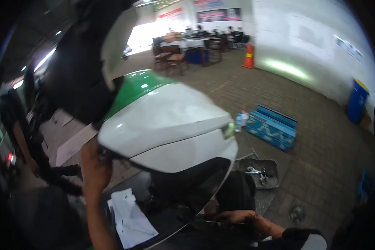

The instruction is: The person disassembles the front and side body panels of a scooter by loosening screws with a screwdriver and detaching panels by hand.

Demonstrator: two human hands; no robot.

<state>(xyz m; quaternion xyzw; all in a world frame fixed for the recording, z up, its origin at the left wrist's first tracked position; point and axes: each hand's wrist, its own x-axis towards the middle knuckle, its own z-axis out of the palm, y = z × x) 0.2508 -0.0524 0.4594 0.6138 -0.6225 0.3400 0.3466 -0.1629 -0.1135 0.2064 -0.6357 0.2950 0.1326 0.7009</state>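
Note:
The white and green fairing (171, 121) of a motorcycle fills the middle of the view. My left hand (96, 160) is raised at its left lower edge, against a dark part; the fingers are blurred and mostly hidden. Low on the right, my right hand (237, 216) points left beside the dark body of the machine, its fingers closed around a thin tool (210, 221) whose narrow shaft shows. Between my arms lies a creased white sheet (131, 221) on a dark surface.
A tray (271, 168) with metal tools stands on the floor to the right, near a blue toolbox (273, 127) and a bottle (238, 123). A person in dark clothes (27, 137) is at the left. An orange cone (248, 56) and tables stand farther back.

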